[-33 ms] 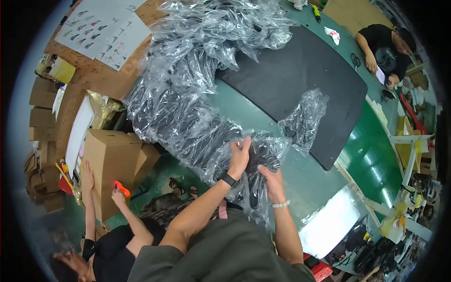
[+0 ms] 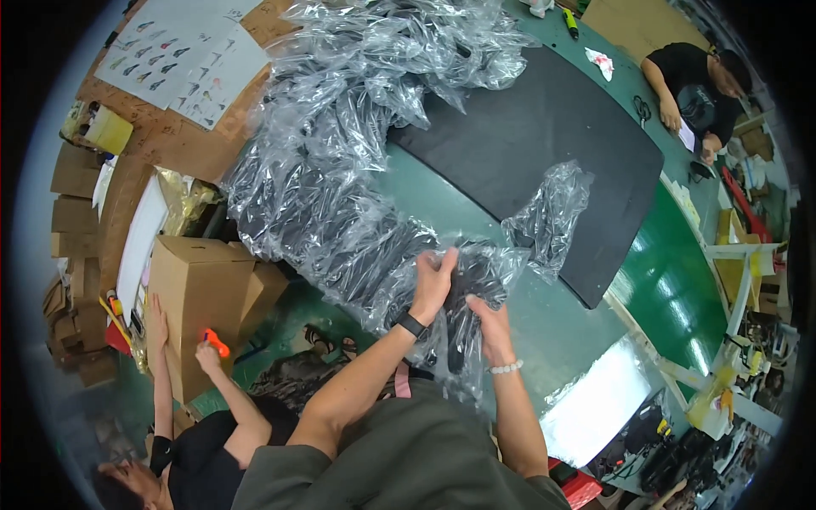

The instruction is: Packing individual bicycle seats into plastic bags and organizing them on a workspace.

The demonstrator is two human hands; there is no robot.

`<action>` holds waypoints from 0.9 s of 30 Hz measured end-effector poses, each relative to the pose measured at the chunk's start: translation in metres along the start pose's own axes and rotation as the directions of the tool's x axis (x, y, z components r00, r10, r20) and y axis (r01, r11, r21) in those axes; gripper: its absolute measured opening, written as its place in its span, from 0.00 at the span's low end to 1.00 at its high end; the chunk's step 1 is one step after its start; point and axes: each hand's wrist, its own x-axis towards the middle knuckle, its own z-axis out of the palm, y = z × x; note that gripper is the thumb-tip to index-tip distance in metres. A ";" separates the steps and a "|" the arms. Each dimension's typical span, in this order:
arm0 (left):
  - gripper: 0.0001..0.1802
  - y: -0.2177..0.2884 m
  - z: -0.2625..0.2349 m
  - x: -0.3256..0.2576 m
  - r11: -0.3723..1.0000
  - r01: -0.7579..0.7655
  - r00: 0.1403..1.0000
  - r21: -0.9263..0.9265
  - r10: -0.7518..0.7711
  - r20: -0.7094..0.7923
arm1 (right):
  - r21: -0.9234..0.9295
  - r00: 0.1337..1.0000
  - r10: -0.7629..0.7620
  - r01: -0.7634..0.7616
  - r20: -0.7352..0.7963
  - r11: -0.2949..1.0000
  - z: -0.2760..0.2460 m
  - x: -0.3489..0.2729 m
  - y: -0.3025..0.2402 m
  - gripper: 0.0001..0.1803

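At the near edge of the table, both my hands are on a clear plastic bag with dark contents whose kind I cannot make out. My left hand holds its left side, thumb raised and the other fingers partly sunk in the plastic. From the right, my right hand grips the same bag, its thumb on top and its fingers hidden underneath. A long heap of similar bagged dark pieces runs from my left hand to the far side. One separate bagged piece lies on a black sheet.
Left of me, a co-worker in black steadies a cardboard box and holds an orange tool. Another person sits at the far right. Printed sheets lie at the far left. A white-framed rack stands at right.
The co-worker's hand with the orange tool has shifted slightly left along the box. My hands keep nearly the same place on the bag.
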 end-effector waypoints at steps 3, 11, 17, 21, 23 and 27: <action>0.50 0.004 -0.002 0.033 0.986 -0.166 0.981 -0.002 0.166 0.097 | 0.178 0.991 0.129 -0.132 0.028 0.975 0.025 0.033 -0.020 0.23; 0.51 0.126 0.035 0.210 0.897 -0.400 0.903 0.186 0.351 0.249 | 0.492 0.993 0.105 -0.121 0.059 0.862 0.084 0.246 -0.050 0.13; 0.50 0.109 0.029 0.316 0.869 -0.440 0.873 0.227 0.354 0.336 | 0.298 0.995 0.102 -0.100 0.010 0.949 0.109 0.315 -0.042 0.24; 0.47 0.093 0.039 0.301 0.598 -0.539 0.825 0.593 0.518 0.227 | -0.374 0.978 0.133 -0.184 -0.160 0.909 0.068 0.317 -0.043 0.30; 0.39 0.100 0.021 0.287 0.577 -0.527 0.789 0.624 0.604 0.108 | -0.694 0.964 -0.184 0.000 -0.191 0.720 0.059 0.287 -0.053 0.29; 0.26 0.128 0.009 0.241 0.472 -0.698 0.643 0.538 0.744 0.182 | -0.969 0.425 -0.873 -0.044 -0.239 0.244 -0.045 0.231 -0.100 0.35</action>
